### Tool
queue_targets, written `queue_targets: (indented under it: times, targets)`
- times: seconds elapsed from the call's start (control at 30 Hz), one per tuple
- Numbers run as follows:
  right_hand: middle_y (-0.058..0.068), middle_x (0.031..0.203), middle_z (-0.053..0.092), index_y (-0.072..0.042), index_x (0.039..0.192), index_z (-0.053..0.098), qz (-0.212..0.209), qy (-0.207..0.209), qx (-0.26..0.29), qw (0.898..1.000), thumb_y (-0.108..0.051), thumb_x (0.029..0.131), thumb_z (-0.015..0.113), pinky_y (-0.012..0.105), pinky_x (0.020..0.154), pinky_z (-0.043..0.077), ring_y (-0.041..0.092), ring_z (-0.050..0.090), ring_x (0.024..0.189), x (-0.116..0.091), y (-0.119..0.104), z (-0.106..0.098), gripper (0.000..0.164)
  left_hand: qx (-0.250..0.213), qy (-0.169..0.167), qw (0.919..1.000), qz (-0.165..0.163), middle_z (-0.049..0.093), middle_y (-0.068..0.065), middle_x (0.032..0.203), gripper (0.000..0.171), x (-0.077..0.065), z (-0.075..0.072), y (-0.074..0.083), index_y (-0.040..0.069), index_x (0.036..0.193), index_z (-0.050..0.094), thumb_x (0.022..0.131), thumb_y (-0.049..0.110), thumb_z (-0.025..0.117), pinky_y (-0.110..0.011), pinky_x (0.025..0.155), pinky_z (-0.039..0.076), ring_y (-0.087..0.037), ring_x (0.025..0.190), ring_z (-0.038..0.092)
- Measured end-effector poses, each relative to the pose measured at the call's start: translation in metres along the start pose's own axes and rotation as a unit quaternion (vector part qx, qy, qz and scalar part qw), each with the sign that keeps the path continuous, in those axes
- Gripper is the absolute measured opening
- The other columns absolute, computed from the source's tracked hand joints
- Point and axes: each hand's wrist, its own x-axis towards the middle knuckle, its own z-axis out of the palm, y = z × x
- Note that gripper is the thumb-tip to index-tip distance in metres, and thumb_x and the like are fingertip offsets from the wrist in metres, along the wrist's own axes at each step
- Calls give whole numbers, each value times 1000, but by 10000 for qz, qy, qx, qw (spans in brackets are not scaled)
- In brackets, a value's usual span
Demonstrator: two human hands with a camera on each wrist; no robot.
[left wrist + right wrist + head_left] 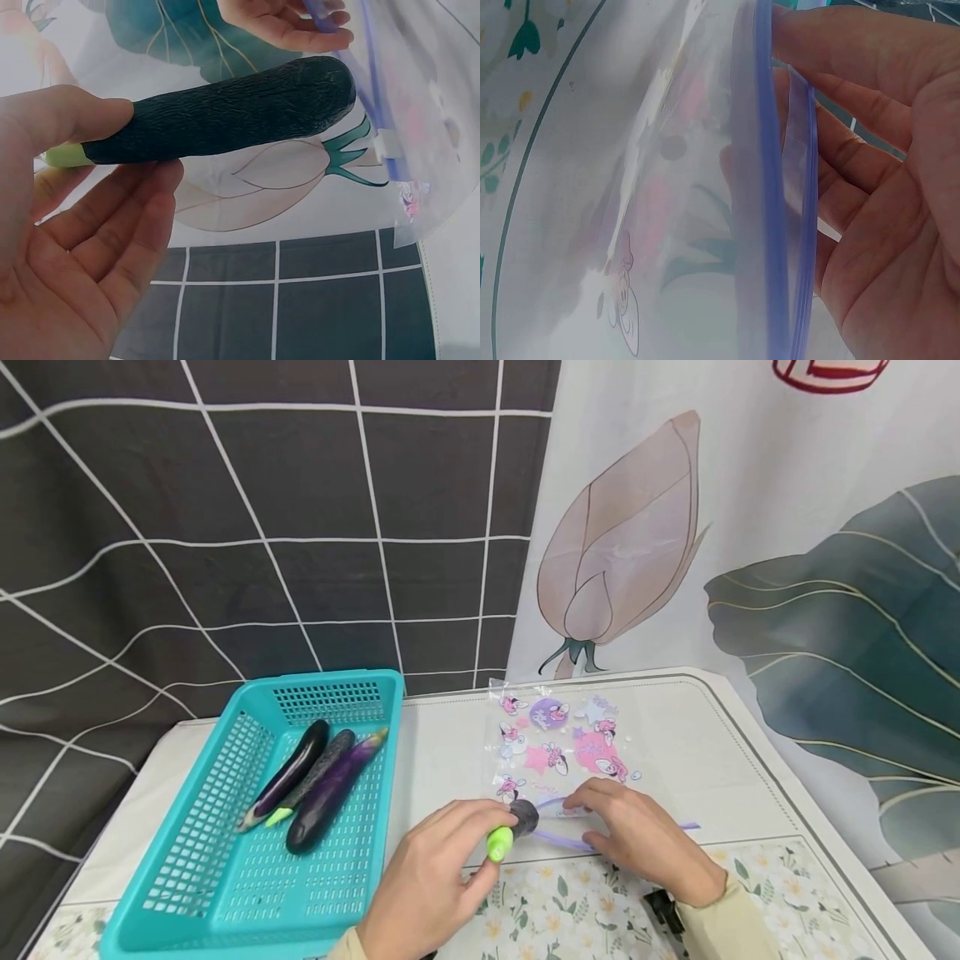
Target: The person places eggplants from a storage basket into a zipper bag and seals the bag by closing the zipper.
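My left hand (442,868) holds a dark, wrinkled cucumber (240,112) by its light green end, between thumb and fingers. The cucumber's far end points toward the mouth of a clear zip bag (551,747) printed with pink and purple cartoon figures. At that mouth, my right hand (637,835) pinches one purple zip strip (802,157), and the two strips stand apart. Part of the right fingers is hidden behind the bag's edge. The bag lies on the white table, its mouth toward me.
To the left stands a turquoise basket (390,768) with two eggplants (326,802) and another dark wrinkled cucumber (322,768). A floral cloth (547,902) covers the table's near part. Behind the table hang a dark grid curtain (442,577) and a white flower-printed one.
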Motion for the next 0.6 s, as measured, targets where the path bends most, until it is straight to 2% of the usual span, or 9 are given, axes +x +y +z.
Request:
queue_targets:
  times: [0.3, 0.47, 0.6]
  targets:
    - [-3, 113, 67, -16, 109, 71, 31, -39, 79, 10000, -4, 74, 86, 39, 86, 55, 17, 65, 106, 0, 0, -1, 41, 31, -195, 9998, 31, 68, 5, 117, 32, -2, 7, -1, 16, 114, 69, 83, 6, 76, -25, 96, 50, -7, 111, 63]
    - [-3, 112, 67, -16, 109, 71, 25, -23, 126, 9999, -5, 74, 86, 39, 86, 55, 17, 65, 105, 0, 0, -1, 39, 38, -109, 9991, 396, 69, 3, 117, 34, -2, 12, -5, 15, 114, 68, 82, 6, 76, -26, 96, 50, -9, 110, 63]
    - [-4, 110, 68, -15, 107, 72, -89, 139, 91, 9998, -4, 81, 81, 37, 84, 55, 14, 65, 102, 1, 1, 1, 30, 104, -12, 9980, 619, 69, 2, 116, 36, -2, 15, -8, 15, 113, 69, 79, 4, 75, -27, 95, 50, -10, 109, 64]
